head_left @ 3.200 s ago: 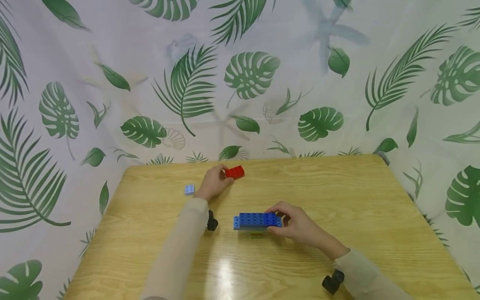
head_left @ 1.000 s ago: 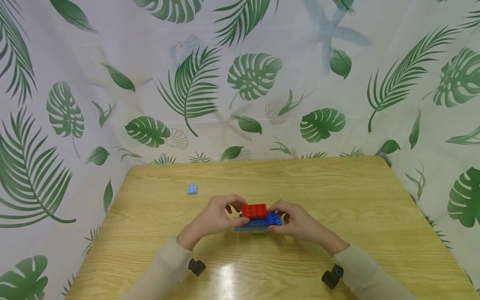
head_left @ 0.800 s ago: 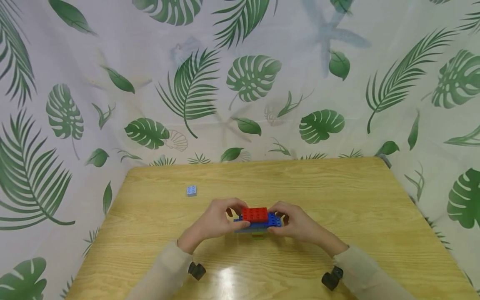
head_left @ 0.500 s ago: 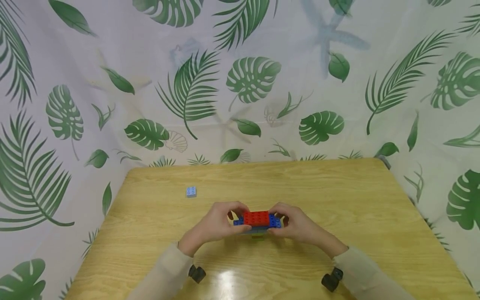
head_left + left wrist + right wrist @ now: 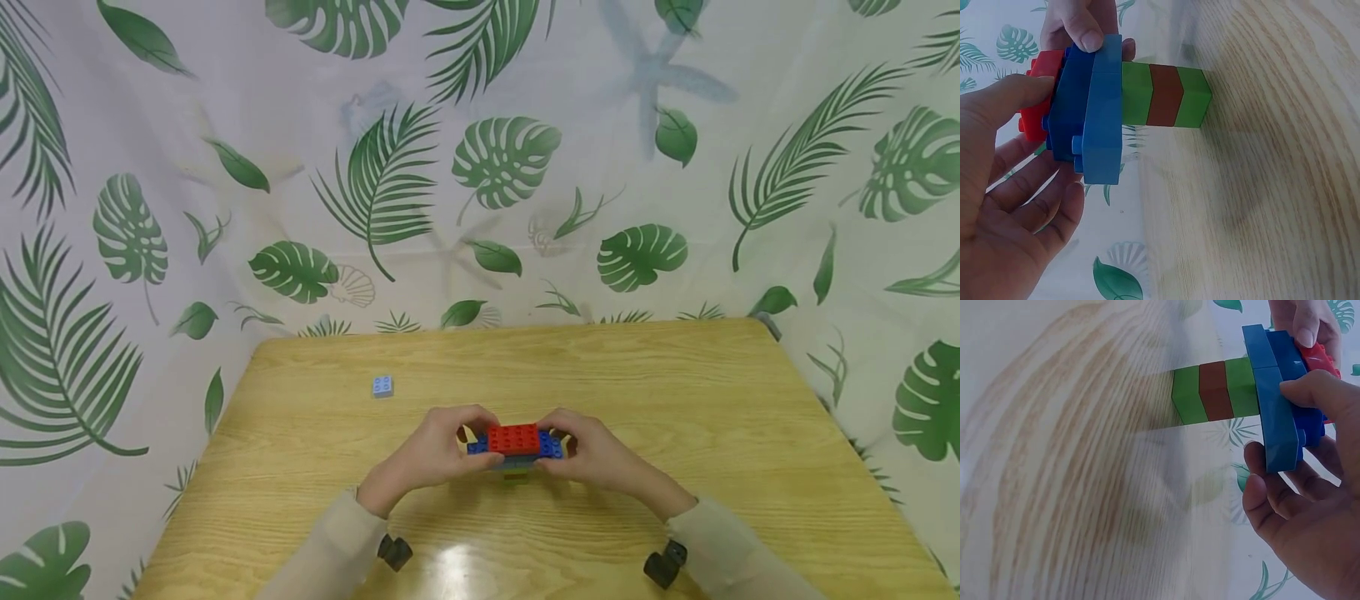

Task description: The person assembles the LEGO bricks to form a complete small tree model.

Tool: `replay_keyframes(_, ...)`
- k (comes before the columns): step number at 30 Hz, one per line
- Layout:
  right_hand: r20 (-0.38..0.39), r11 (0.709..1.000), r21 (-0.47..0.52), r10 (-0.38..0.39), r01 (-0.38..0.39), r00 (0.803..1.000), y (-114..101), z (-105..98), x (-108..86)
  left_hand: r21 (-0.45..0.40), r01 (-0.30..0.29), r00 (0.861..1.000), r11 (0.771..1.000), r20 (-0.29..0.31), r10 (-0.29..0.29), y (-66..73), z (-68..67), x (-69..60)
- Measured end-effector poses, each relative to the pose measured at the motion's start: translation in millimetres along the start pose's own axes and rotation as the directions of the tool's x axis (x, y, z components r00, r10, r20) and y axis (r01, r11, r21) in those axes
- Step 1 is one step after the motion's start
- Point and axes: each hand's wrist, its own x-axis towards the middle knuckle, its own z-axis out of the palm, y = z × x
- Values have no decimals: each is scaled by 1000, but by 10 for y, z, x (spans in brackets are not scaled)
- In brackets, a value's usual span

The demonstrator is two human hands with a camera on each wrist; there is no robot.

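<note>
A toy-brick tower stands on the table at centre. Its column has a lower green brick, a brown brick and an upper green brick. Across this lie lighter blue bricks, then a narrower dark blue layer. The red brick sits on top, its studs up. My left hand pinches the red brick between thumb and fingers. From the other side, my right hand grips the blue layers, its thumb on their near face. Fingers partly hide the ends of the blue layers.
A small light blue brick lies alone at the back left of the wooden table. Behind the table's back edge hangs a leaf-patterned cloth.
My left hand has brought the red brick from the back of the table onto the blue layers and lowered it there. My right hand has stayed on the blue bricks.
</note>
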Motion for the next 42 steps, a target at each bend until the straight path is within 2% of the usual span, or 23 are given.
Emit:
replay_keyframes(6, 8, 1000, 15, 27, -27, 1000, -72, 1, -2, -1, 3, 1000, 1000, -3, -3, -6, -2, -4)
replay_keyframes(13, 18, 987, 86, 138, -139, 990, -100, 15, 10, 5, 2, 1000, 1000, -5, -2, 2, -7, -12)
replay_keyframes(16, 27, 982, 103, 158, -160, 987, -104, 25, 19, 8, -3, 1000, 1000, -4, 3, 9, -5, -21)
replay_keyframes(28, 26, 981, 121, 148, -150, 989, -145, 9, 52, -22, 6, 1000, 1000, -11, -6, 2, 2, -31)
replay_keyframes(35, 28, 977, 129, 167, -169, 986, -158, 1, 71, -31, 15, 1000, 999, -14, -16, 2, 12, -26)
replay_keyframes(42, 34, 979, 137, 147, -151, 989, -126, -8, 64, -27, 15, 1000, 1000, -16, -16, 11, 31, -25)
